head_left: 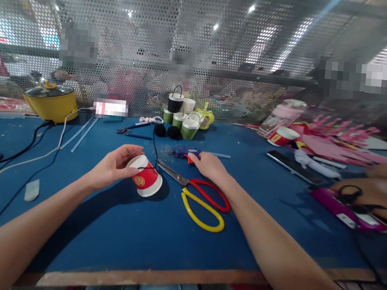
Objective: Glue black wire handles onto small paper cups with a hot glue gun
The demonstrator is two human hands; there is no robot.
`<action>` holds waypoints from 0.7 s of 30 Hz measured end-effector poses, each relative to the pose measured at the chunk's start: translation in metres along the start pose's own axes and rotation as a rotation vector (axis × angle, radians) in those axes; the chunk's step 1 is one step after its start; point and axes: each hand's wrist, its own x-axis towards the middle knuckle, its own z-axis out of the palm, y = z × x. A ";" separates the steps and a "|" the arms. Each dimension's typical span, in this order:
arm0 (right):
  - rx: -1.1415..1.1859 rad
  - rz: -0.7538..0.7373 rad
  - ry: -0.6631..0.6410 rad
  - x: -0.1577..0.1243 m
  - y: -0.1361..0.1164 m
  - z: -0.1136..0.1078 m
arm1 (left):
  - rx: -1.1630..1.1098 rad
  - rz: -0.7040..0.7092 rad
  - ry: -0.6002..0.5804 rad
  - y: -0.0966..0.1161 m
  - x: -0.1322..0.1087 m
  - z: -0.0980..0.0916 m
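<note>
My left hand (pixel 123 163) is closed round a red-and-white paper cup (pixel 145 179), which leans with its wider end toward the lower right. A black yarn strand (pixel 155 148) runs from the cup up to two black yarn balls (pixel 167 132). On the table, my right hand (pixel 208 164) is closed on a blue glue gun (pixel 184 152) with a red trigger; a clear glue stick (pixel 221 155) sticks out behind it. Between the hands lie scissors (pixel 189 185) with one red and one yellow handle, blades pointing at the cup.
Green, white and black small buckets (pixel 189 127) stand at the back, beside pliers (pixel 135 130). A yellow electric pot (pixel 50 104) and a white cable (pixel 24 160) are left. Rightward lie a phone (pixel 292 167), another red cup (pixel 283 136), pink pieces (pixel 337 145) and another person's hand (pixel 370 189).
</note>
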 end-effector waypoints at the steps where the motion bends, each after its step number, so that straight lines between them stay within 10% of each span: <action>1: -0.034 -0.009 0.039 -0.002 -0.001 0.000 | -0.002 0.004 -0.002 0.000 0.000 0.000; 5: -0.010 -0.311 0.148 -0.024 -0.018 -0.004 | -0.008 0.011 -0.020 0.000 0.000 0.001; 10: 0.374 -0.805 -0.090 -0.064 -0.049 -0.002 | -0.040 0.007 -0.080 0.000 -0.002 0.003; 21: 0.448 -0.956 -0.143 -0.080 -0.056 -0.001 | -0.071 -0.051 -0.179 0.004 -0.005 0.005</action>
